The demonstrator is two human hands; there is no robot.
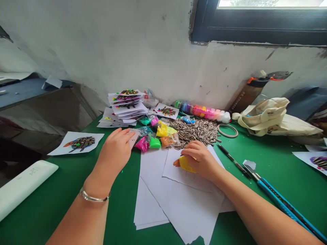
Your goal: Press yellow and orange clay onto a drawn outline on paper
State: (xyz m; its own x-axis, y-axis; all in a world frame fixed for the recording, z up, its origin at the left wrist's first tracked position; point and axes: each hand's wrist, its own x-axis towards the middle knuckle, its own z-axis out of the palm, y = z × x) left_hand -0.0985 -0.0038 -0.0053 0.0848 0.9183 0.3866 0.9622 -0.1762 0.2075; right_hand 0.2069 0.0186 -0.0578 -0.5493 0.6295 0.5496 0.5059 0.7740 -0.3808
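My left hand [118, 147] is closed round the edge of a phone [134, 139] with a lit screen, left of the clay bags. My right hand [198, 157] rests over a yellow clay shape [186, 164] with an orange end [176, 163], on a small white sheet [176, 172]; its fingers are bent and their tips partly hidden. Larger white sheets [189, 207] lie beneath. Behind that hand spreads a pile of striped seeds [201, 131]. Bags of pink clay [142, 144], green clay [154, 141] and yellow clay [163, 129] sit between the hands.
Stacked seed pictures [127, 110] stand at the back left; another picture [76, 143] lies left. On the right are a pen [233, 160], a blue cutter [278, 200], a tape ring [227, 130], a cloth bag [270, 117] and a bottle [249, 93]. A white case [25, 185] lies left.
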